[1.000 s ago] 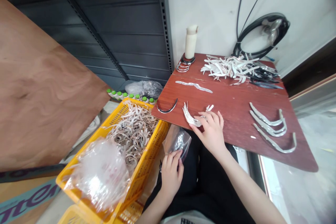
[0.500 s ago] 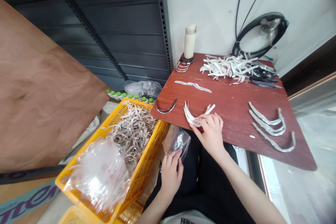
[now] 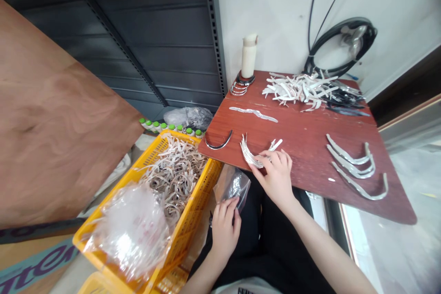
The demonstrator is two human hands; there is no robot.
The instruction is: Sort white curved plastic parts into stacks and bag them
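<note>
On the near edge of the brown table [image 3: 299, 133], my right hand [image 3: 274, 174] pinches a bundle of curved whitish strips [image 3: 248, 152], fingers closed over its bottom bend. Lower down, beside the table edge, my left hand [image 3: 225, 223] grips a clear plastic bag [image 3: 237, 184] over my lap. A single dark curved strip [image 3: 218, 146] lies left of the bundle. To the right rest several silver curved strips [image 3: 354, 167]. Behind the bundle is a flat, wavy pale strip [image 3: 254, 112].
Left of the table stands a yellow crate [image 3: 193, 197] full of curved strips [image 3: 179, 170] with clear plastic bags [image 3: 132, 229] on top. At the table's back are a cream bottle [image 3: 249, 56] and a pile of white strips [image 3: 299, 87]. A black cable coil [image 3: 312, 62] leans on the wall.
Almost nothing differs; both hands keep their hold, and the bundle under my right hand has shifted very slightly.
</note>
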